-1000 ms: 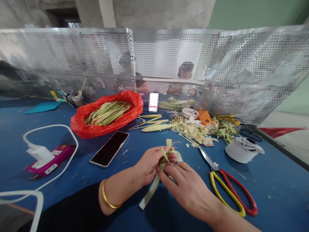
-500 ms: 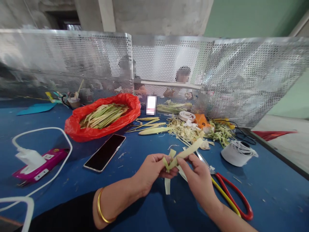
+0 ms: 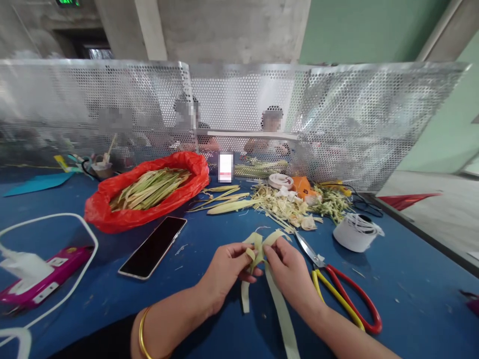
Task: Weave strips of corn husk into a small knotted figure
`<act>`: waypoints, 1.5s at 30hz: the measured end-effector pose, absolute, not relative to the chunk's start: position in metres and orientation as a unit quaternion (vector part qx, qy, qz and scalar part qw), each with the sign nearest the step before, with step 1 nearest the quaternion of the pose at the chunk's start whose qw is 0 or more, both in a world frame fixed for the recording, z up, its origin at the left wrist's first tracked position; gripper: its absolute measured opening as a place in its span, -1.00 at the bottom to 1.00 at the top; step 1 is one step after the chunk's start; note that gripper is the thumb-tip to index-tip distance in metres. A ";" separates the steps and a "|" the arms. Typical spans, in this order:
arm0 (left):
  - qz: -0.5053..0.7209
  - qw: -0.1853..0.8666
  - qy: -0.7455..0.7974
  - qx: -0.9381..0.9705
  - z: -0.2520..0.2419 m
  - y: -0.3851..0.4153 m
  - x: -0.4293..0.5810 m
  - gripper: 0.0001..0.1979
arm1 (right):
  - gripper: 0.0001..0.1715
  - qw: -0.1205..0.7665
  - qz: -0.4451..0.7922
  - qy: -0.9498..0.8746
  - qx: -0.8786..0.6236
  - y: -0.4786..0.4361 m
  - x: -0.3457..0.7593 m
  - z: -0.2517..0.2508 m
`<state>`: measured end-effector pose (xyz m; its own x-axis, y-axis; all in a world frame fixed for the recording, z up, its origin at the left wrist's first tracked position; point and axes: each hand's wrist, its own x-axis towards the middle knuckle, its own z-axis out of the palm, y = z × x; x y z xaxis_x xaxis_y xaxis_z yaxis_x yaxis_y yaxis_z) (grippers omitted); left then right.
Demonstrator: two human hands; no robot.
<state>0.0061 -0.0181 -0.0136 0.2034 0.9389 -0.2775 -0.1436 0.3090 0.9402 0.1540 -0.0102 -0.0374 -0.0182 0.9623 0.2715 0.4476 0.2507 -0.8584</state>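
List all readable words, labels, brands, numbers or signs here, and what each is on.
"EXIT": green lit sign, top left, cut by the frame edge.
White upright rectangle by the mesh: pixelated, unreadable.
Orange packet: dark mark, too small to read.
Round white roll: markings too blurred to read.
Pale strips: no text visible.

The leaf strips [image 3: 281, 306] look smooth and matt, the bag [image 3: 101, 214] glossy plastic, the scissor blades [image 3: 307, 248] shiny metal.
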 end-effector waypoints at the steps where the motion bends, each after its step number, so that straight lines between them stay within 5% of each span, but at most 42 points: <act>1: 0.420 0.659 0.480 0.399 -0.015 -0.018 0.006 -0.68 | -0.70 0.444 0.290 -0.650 -0.544 -0.010 0.154 -0.038; 10: 0.426 0.743 0.390 0.338 -0.013 -0.016 0.004 -0.76 | -0.66 0.442 0.348 -0.601 -0.568 -0.008 0.157 -0.037; 21: 0.465 0.644 0.485 0.365 -0.017 -0.015 0.005 -0.68 | -0.59 0.374 0.409 -0.630 -0.544 -0.010 0.158 -0.038; 26: 0.503 0.633 0.499 0.312 -0.013 -0.008 0.000 -0.70 | -0.88 0.320 0.103 -0.807 -0.485 -0.012 0.165 -0.038; 30: 0.498 0.642 0.495 0.306 -0.013 -0.008 -0.001 -0.71 | -0.70 0.284 -0.153 -0.895 -0.306 -0.013 0.165 -0.031; 45: 0.446 0.638 0.502 0.376 -0.018 -0.008 0.001 -0.78 | -0.83 0.170 -0.218 -0.940 -0.197 -0.020 0.164 -0.015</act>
